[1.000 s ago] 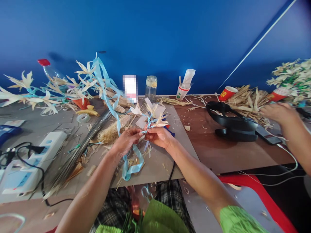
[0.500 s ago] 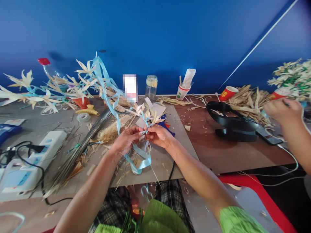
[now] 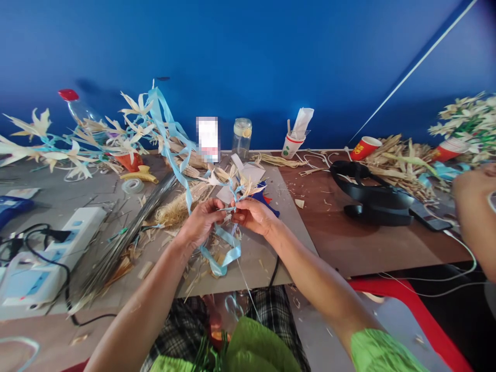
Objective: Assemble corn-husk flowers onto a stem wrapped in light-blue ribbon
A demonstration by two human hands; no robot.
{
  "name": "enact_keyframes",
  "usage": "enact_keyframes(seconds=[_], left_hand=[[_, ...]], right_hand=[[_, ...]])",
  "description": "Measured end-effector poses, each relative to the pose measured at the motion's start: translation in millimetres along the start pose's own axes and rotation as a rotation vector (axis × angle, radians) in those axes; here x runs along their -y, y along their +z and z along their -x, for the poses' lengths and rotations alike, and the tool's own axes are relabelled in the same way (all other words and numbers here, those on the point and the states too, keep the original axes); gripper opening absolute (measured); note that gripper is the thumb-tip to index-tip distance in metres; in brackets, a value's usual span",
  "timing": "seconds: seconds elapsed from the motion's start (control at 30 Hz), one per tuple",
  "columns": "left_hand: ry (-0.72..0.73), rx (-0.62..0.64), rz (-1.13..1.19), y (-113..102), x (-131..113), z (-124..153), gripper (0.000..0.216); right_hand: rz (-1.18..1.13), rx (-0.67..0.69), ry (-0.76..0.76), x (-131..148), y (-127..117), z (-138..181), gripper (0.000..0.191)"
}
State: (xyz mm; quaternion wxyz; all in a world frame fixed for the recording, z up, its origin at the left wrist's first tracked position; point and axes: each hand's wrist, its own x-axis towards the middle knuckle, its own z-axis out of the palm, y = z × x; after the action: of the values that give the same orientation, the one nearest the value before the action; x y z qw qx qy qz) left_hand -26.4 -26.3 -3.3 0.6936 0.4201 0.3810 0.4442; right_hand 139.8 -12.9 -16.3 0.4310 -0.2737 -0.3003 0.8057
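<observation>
Between my hands stands a small spray of cream husk flowers [image 3: 250, 187], its stem bound in light blue ribbon. My right hand [image 3: 256, 216] is closed, with thumb and fingers pinching this stem just below the flowers. Close beside it, my left hand [image 3: 202, 221] pinches the light blue ribbon [image 3: 233, 252] where it meets the stem. A loose loop of ribbon hangs under both hands, and a thin pale strand trails toward my lap. My fingers partly hide the wrapped part.
Left lie a bundle of thin wires [image 3: 127, 237], a power strip [image 3: 73, 248], a tape roll [image 3: 132, 186] and a larger husk-flower branch [image 3: 77, 160]. Behind stand a glass jar [image 3: 242, 139] and paper cup [image 3: 292, 145]. A black headset [image 3: 368, 199] and another person's hand [image 3: 478, 199] are right.
My left hand has shifted slightly, with a short stretch of ribbon now between the hands. At the far right, the other person's hand has moved right and down, uncovering husks.
</observation>
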Motion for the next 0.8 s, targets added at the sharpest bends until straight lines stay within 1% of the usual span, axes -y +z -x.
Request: enact_keyframes(seconds=[0.1,0.2,0.33,0.43,0.5,0.57,0.73,0.8], left_hand=[[-0.016,0.010,0.041,0.5,-0.6,0.2,0.027],[0.001,0.014,0.072,0.2,-0.4,0.2,0.027],[0.018,0.063,0.147,-1.5,-1.0,1.2,0.026],[-0.013,0.091,0.173,-3.2,-1.5,2.2,0.026],[-0.040,0.103,0.130,-4.1,-1.1,2.7,0.035],[-0.071,0.135,0.060,-4.8,0.0,3.0,0.042],[-0.154,0.219,-0.090,-7.2,0.8,3.6,0.048],[-0.162,0.214,-0.188,-8.8,-1.7,3.9,0.048]], right_hand=[[-0.017,-0.004,-0.001,0.8,0.4,0.9,0.013],[-0.030,-0.009,0.004,2.0,3.0,2.9,0.014],[-0.018,0.031,0.017,2.4,6.0,4.3,0.015],[-0.036,0.030,-0.032,4.9,5.7,3.9,0.015],[-0.051,0.004,-0.119,10.8,3.7,3.7,0.014],[-0.056,-0.046,-0.237,21.0,0.0,4.3,0.013],[-0.044,-0.263,-0.568,56.4,-18.2,10.4,0.010],[-0.063,-0.301,-0.686,67.9,-28.6,13.6,0.011]])
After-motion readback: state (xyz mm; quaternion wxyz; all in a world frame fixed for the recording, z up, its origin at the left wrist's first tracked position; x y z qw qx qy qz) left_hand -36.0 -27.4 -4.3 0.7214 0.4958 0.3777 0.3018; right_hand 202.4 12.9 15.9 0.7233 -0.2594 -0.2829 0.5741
